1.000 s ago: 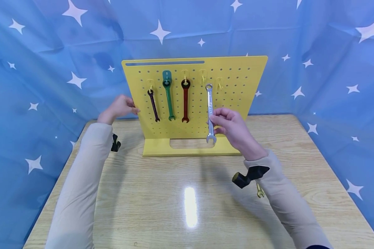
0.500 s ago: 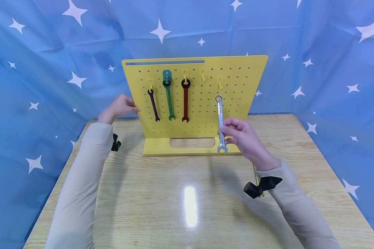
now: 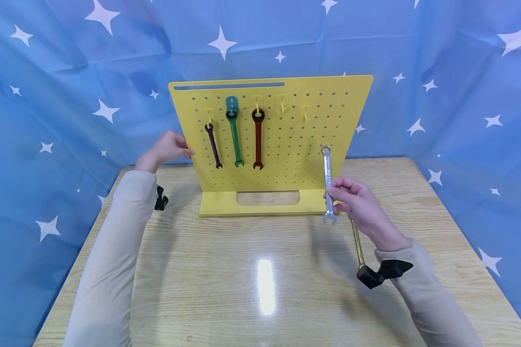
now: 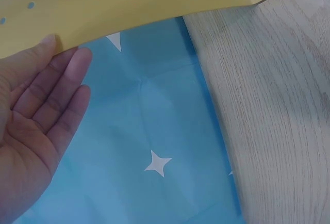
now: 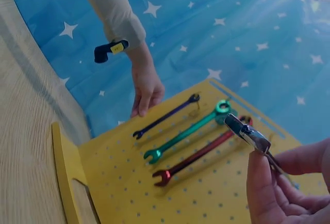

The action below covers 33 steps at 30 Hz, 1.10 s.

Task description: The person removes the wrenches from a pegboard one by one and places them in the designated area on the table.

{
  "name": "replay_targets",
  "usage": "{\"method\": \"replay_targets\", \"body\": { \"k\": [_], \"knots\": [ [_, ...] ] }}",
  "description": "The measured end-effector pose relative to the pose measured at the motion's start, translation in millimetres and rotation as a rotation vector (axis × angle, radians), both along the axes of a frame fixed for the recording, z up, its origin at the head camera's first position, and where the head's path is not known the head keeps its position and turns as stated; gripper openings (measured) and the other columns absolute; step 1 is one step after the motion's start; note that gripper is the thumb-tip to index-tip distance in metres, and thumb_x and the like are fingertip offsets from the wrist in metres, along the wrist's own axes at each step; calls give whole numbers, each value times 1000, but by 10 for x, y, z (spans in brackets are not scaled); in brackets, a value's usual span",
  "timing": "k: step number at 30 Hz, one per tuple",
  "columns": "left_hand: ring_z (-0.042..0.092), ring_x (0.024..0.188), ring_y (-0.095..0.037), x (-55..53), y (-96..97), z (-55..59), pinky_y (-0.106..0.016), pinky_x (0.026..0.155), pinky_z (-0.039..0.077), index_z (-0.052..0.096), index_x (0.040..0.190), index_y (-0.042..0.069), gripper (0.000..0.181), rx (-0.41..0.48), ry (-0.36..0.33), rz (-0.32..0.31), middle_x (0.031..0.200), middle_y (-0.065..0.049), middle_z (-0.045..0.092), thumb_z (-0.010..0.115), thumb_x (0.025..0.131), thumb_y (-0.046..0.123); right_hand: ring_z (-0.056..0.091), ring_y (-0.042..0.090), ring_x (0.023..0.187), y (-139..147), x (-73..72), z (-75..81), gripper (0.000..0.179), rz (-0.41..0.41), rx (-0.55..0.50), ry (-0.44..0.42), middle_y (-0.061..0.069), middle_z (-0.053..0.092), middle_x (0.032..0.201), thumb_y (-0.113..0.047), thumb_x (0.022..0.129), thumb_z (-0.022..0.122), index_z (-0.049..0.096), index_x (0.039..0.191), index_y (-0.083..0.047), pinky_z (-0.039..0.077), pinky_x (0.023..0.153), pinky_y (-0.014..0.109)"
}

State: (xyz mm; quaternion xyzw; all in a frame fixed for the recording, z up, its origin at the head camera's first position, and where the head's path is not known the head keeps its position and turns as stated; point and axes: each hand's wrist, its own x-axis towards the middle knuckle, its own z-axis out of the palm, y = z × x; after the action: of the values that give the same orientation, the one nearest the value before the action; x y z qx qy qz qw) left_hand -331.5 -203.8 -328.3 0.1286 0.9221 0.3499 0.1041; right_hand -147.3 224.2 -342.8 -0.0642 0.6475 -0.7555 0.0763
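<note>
My right hand point(image 3: 357, 201) pinches a silver combination wrench point(image 3: 327, 166) near its lower, open-jawed end, ring end up, in front of the lower right of a yellow pegboard point(image 3: 286, 164). In the right wrist view the wrench point(image 5: 247, 133) is seen nearly end-on between thumb and fingers. My left hand point(image 3: 167, 147) holds the board's left edge; the left wrist view has its thumb on the front face and the fingers point(image 4: 77, 66) at the edge. Purple point(image 3: 214, 147), green point(image 3: 236, 142) and red point(image 3: 258, 142) wrenches hang on hooks on the board.
Two bare yellow hooks, one high point(image 3: 282, 106) and one lower point(image 3: 306, 115), are right of the red wrench. A gold wrench point(image 3: 357, 243) lies on the wooden table point(image 3: 226, 279), partly hidden by the right wrist camera. Blue star-patterned cloth point(image 3: 126, 58) surrounds the table.
My right hand has carried the silver wrench rightward and down, away from the hooks. More of the gold wrench now shows. My left hand has stayed at the board's edge.
</note>
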Motion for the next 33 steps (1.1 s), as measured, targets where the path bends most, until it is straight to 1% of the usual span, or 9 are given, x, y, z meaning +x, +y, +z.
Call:
{"method": "replay_targets", "body": {
  "k": [2,7,12,17,23,29,33],
  "knots": [
    [64,83,-27,3,4,1,-50,97,40,68,100,-7,20,-2,-1,4,86,-14,71,63,89,9,59,11,66,56,22,-31,10,-4,-16,3,0,62,77,-4,94,55,58,86,-8,51,57,22],
    [65,80,-23,9,16,5,-50,98,39,67,100,-7,20,6,-3,2,86,-15,71,64,89,9,60,10,69,203,81,-111,10,-27,-15,-15,-1,64,78,-3,94,55,61,87,-8,51,60,22],
    [65,79,-22,9,13,8,-50,97,40,67,101,-8,21,7,-3,-1,87,-16,70,64,89,9,59,9,67,335,134,-200,12,-44,-18,-24,-1,64,76,-2,94,53,60,86,-8,51,59,21],
    [65,81,-24,12,16,8,-50,95,42,67,101,-7,21,1,6,-2,87,-16,70,64,89,9,59,8,66,455,175,-287,11,-68,16,-43,-2,63,75,-4,94,54,60,87,-9,51,59,21],
    [63,85,-29,16,20,13,-49,92,43,69,99,-7,20,-13,19,-10,85,-15,70,63,90,11,59,7,70,614,233,-396,11,-109,65,-64,-3,63,76,-5,94,55,61,87,-11,51,60,20],
    [64,84,-28,14,11,8,-50,94,42,68,99,-7,21,-6,16,-11,87,-17,70,63,90,10,58,6,71,771,312,-515,12,-131,105,-98,-4,61,76,-5,94,54,61,87,-12,51,60,20],
    [64,85,-29,19,8,9,-49,94,42,68,99,-7,21,-8,15,-7,89,-20,70,63,89,10,59,6,70,867,355,-621,13,-133,127,-125,-4,62,76,-5,95,54,61,87,-12,51,59,20]
  ]
}}
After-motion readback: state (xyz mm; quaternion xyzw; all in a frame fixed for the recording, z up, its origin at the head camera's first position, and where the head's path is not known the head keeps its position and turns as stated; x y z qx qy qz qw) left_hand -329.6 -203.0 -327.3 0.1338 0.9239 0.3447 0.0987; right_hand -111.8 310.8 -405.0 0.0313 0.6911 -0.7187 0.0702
